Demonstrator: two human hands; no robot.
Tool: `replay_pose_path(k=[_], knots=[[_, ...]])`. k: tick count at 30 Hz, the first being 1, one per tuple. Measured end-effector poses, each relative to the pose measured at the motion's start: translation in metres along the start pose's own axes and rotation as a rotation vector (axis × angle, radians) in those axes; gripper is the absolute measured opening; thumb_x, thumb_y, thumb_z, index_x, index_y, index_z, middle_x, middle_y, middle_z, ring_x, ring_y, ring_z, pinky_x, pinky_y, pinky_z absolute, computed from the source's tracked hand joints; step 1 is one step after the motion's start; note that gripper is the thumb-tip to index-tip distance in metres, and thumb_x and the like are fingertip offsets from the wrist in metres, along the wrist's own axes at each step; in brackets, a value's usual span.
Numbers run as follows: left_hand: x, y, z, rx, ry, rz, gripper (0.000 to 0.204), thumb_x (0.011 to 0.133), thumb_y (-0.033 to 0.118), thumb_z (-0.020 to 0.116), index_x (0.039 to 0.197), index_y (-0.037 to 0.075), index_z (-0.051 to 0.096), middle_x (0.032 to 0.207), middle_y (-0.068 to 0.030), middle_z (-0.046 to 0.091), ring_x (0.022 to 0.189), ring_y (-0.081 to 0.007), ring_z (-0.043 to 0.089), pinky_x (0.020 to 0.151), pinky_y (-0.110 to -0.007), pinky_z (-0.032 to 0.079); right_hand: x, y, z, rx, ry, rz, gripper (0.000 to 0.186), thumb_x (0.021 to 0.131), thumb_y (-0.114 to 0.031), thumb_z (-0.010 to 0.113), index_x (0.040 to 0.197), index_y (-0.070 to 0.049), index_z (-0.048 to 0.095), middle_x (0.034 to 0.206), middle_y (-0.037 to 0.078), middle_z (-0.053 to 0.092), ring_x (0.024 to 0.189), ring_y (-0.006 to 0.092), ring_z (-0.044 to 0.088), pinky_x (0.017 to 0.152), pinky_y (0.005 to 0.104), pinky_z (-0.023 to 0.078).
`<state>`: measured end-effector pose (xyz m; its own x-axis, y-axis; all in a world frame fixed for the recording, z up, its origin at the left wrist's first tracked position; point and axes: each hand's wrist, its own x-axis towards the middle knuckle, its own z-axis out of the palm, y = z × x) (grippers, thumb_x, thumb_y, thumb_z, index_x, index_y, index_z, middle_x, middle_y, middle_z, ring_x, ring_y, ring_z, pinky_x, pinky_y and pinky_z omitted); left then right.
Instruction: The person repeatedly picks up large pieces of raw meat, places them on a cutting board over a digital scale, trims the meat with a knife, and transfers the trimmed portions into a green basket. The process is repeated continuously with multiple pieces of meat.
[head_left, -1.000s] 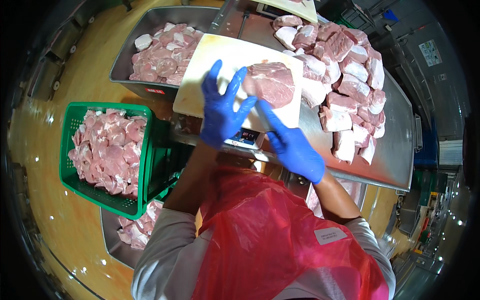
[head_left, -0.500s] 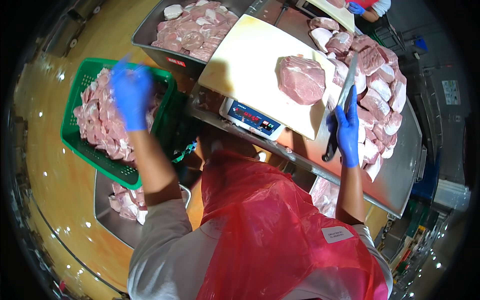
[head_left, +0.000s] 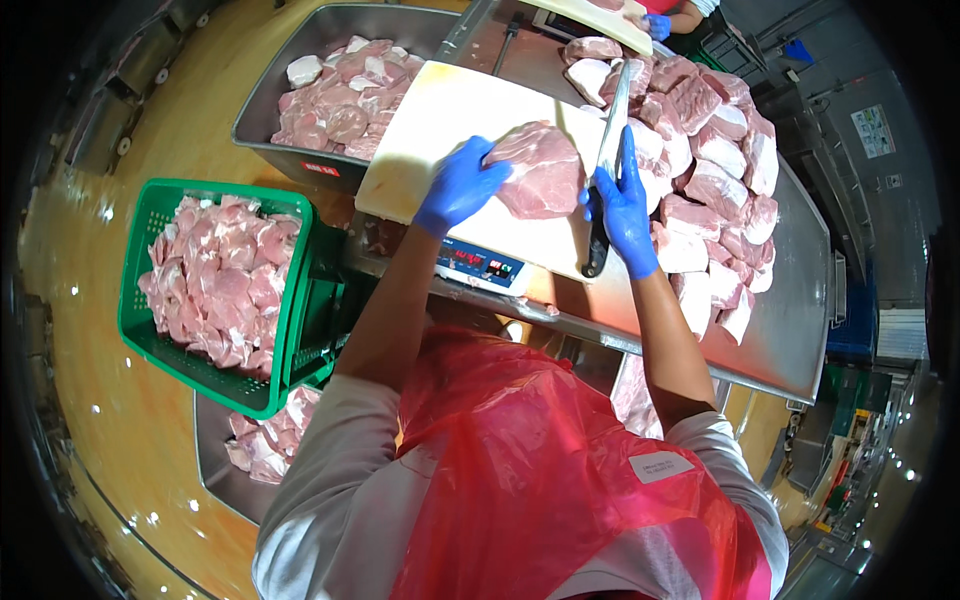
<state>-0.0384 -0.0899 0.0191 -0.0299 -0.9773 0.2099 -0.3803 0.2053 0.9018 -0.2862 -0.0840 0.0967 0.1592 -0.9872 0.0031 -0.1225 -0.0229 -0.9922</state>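
Note:
A large piece of raw meat [head_left: 540,172] lies on a white cutting board [head_left: 415,135], which rests over a digital scale [head_left: 480,262]. My left hand [head_left: 463,186], in a blue glove, grips the left edge of this piece, with the fingertips partly hidden against it. On the other side my right hand [head_left: 622,215], also gloved in blue, holds a long knife [head_left: 612,125]. Its blade points away from me and its black handle lies along the palm. The knife is just right of the meat, by the board's right edge.
Many raw meat pieces [head_left: 718,188] are heaped on the metal table [head_left: 775,320] to the right. A green basket [head_left: 130,300] of cut meat stands at left, above a metal bin [head_left: 215,470]. Another metal tub [head_left: 255,110] holds meat. A co-worker's gloved hand [head_left: 657,27] is at the far side.
My left hand has moved right, from over the green basket to the meat on the board. My right hand has brought the knife closer to that piece. The whole view has shifted slightly.

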Motion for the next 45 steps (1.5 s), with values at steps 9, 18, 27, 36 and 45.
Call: replay_pose_path(k=[9, 18, 27, 36, 45], knots=[[0.013, 0.012, 0.016, -0.982, -0.307, -0.345, 0.034, 0.094, 0.025, 0.069, 0.12, 0.003, 0.066, 0.111, -0.0074, 0.068, 0.099, -0.0168, 0.066, 0.081, -0.029, 0.057, 0.015, 0.024, 0.003, 0.322, 0.044, -0.028, 0.079, 0.103, -0.003, 0.049, 0.163, -0.025, 0.004, 0.079, 0.008, 0.061, 0.06, 0.014, 0.058, 0.052, 0.0268, 0.049], [0.033, 0.035, -0.033, -0.779, 0.261, -0.077, 0.049, 0.096, 0.04, 0.057, 0.132, 0.006, 0.06, 0.134, -0.016, 0.061, 0.123, -0.0286, 0.059, 0.107, -0.044, 0.047, -0.072, -0.042, -0.04, 0.264, 0.046, 0.008, 0.08, 0.101, -0.003, 0.048, 0.164, -0.023, 0.004, 0.081, 0.008, 0.06, 0.06, 0.0118, 0.056, 0.056, 0.0266, 0.05], [0.2, 0.072, 0.089, -0.612, 0.025, 0.146, 0.031, 0.094, 0.023, 0.06, 0.122, 0.009, 0.058, 0.11, -0.0058, 0.063, 0.104, -0.0168, 0.058, 0.088, -0.044, 0.049, -0.224, 0.073, -0.154, 0.273, 0.661, 0.188, 0.078, 0.102, -0.008, 0.05, 0.164, -0.027, 0.006, 0.081, 0.002, 0.056, 0.063, 0.0089, 0.053, 0.053, 0.0235, 0.047], [0.047, 0.068, 0.477, 0.967, -0.762, 0.436, 0.122, 0.069, 0.055, 0.083, 0.147, -0.017, 0.021, 0.144, -0.0355, 0.034, 0.135, -0.0458, 0.037, 0.116, -0.055, 0.026, -0.327, 0.091, -0.201, 0.186, 1.02, 0.359, 0.076, 0.101, -0.004, 0.046, 0.164, -0.024, 0.008, 0.073, 0.001, 0.053, 0.057, 0.0091, 0.051, 0.051, 0.0242, 0.045], [0.083, 0.073, 0.491, 0.551, -0.859, -0.134, 0.103, 0.06, 0.04, 0.091, 0.14, -0.004, 0.044, 0.14, -0.0237, 0.053, 0.133, -0.0317, 0.051, 0.109, -0.042, 0.043, -0.359, 0.114, -0.23, 0.284, 1.114, 0.381, 0.077, 0.101, -0.002, 0.048, 0.164, -0.026, 0.011, 0.078, 0.0, 0.054, 0.061, 0.0085, 0.052, 0.051, 0.0236, 0.046]])
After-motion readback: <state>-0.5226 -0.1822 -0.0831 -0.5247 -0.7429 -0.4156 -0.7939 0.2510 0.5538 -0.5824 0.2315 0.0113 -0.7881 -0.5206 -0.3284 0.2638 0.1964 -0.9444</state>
